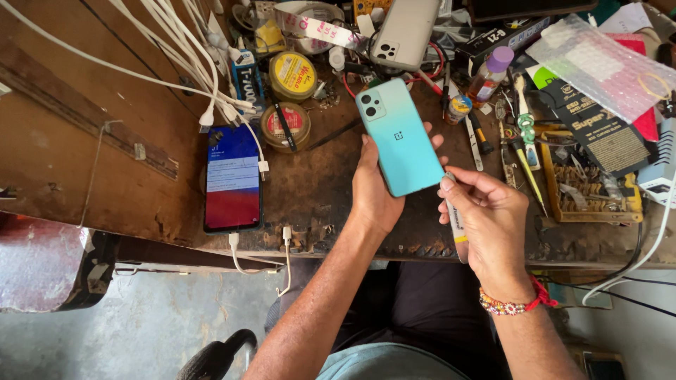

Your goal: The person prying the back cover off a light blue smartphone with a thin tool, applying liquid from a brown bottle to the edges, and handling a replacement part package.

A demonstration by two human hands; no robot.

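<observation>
Here is the left hand, wrapped around the lower end of a turquoise phone, back side up, camera block at the far end. The fingers are closed on it from underneath, thumb on its left edge, fingertips peeking out on the right edge. The phone hangs tilted just above the workbench, over the middle of its near edge.

Now the right hand, just beside the phone's near right corner. Its fingers are pinched together on a slim white tool with a yellow band, the thumb and forefinger meeting right at that corner of the phone. Whether the tool's tip touches the phone, I cannot tell. A beaded bracelet with a red thread sits on that wrist.

To the left on the bench lies a second phone, screen lit in blue and red, its bottom end at the near edge with a white cable plugged in and dangling off. Beyond it stand two round tins, and a bundle of white charging leads runs toward the far left corner. A grey phone stands propped at the far edge. On the right side: a small bottle with a purple cap, screwdrivers, a yellow tray of small parts and a sheet of bubble wrap.
</observation>
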